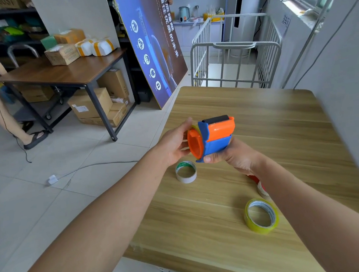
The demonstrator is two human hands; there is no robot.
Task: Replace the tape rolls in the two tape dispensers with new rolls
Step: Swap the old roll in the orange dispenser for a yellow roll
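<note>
Right hand [231, 157]: curled round the blue grip of the tape dispenser [216, 136], holding it in the air above the counter [260, 116].
Tape dispenser: blue body, orange cover and orange hub, black roller on top; no brand shows on it.
Left hand [175, 145]: thumb over the top and fingers underneath, pinching the rim of the yellowish roll [195, 128] at the orange hub.
Yellowish roll: only a thin edge shows between the left hand and the hub; how far it sits on the hub cannot be told.
Empty core [186, 171]: white cardboard ring on the counter just below the dispenser, with green printing inside that is too small to read.
Yellow tape roll [261, 216]: lies flat on the counter near the right forearm; the small print on its inner ring is unreadable.
Red and white item [261, 188]: mostly hidden under the right forearm; what it is cannot be told.
Poster [155, 45]: leans on its side against the wall; large white characters appear to read 优感睡眠 通往优质的未来, with a row of round icons.
Dark table [67, 70]: carries taped cartons; their labels are illegible.
</note>
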